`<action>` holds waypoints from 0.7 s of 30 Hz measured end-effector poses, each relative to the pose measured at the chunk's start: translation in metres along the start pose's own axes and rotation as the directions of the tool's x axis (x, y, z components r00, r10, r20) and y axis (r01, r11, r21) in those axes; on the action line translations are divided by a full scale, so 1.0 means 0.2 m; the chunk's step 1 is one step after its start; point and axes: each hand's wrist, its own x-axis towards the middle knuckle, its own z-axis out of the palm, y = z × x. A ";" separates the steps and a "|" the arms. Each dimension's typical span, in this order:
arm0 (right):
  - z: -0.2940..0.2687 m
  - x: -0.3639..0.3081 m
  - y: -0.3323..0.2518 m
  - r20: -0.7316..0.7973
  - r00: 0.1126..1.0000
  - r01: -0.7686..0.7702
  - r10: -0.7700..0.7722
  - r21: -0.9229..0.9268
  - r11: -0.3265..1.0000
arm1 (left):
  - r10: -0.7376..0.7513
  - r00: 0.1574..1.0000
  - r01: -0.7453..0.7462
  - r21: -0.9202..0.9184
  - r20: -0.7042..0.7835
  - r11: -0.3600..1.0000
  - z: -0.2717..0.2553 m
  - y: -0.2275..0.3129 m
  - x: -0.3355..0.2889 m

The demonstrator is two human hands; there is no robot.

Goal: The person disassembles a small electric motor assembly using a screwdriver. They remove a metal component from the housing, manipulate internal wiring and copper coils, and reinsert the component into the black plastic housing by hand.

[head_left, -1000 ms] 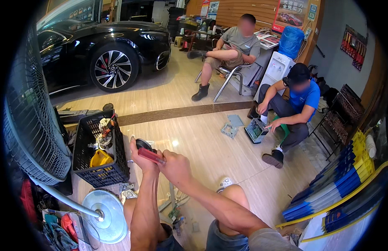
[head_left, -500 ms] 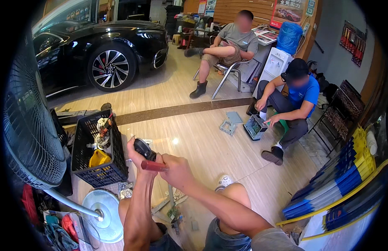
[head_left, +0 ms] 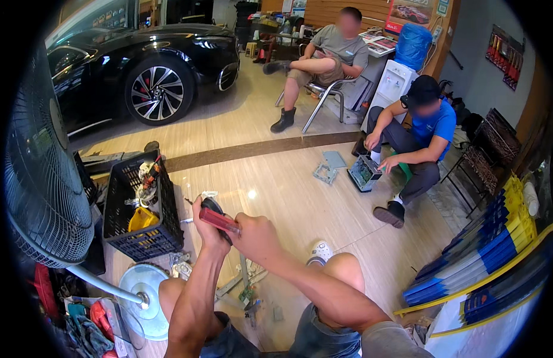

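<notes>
My left hand (head_left: 209, 234) is raised in front of my knees, its fingers closed round a black rounded part (head_left: 212, 204). Most of that part is covered by my fingers and by the tool in front of it. My right hand (head_left: 258, 238) grips a red-handled screwdriver (head_left: 218, 221), which lies across the black part; its shank cannot be made out. Below my hands, metal strips (head_left: 229, 286) and a small green circuit board (head_left: 248, 295) lie on the floor between my legs.
At left stand a black plastic crate (head_left: 146, 244) with loose parts and a yellow piece, and a floor fan (head_left: 56, 179) on a round base. Ahead, one person sits in a chair (head_left: 324, 98); another handles a boxy metal unit (head_left: 364, 174). Blue-yellow packages (head_left: 467, 256) stand right.
The screwdriver handle has swung up and now lies over the black part, which has tilted and is more covered. Both my hands stay close together.
</notes>
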 end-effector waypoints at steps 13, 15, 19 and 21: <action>-0.10 0.11 -0.06 -0.187 0.982 0.027 -0.026 0.006 1.000 | -0.004 0.995 -0.005 -0.085 -0.105 0.996 0.19 0.02 -0.07; -0.15 0.12 -0.09 -0.170 0.984 -0.033 0.052 0.113 0.993 | -0.056 0.994 0.054 -0.029 -0.092 0.998 0.19 0.01 -0.07; -0.16 0.14 -0.11 -0.150 0.986 -0.051 0.072 0.142 0.989 | -0.136 0.990 0.137 -0.039 0.022 0.990 0.14 0.04 -0.09; -0.17 0.14 -0.12 -0.144 0.988 -0.044 0.059 0.105 0.994 | -0.142 0.990 0.142 -0.060 0.004 0.988 0.13 0.01 -0.09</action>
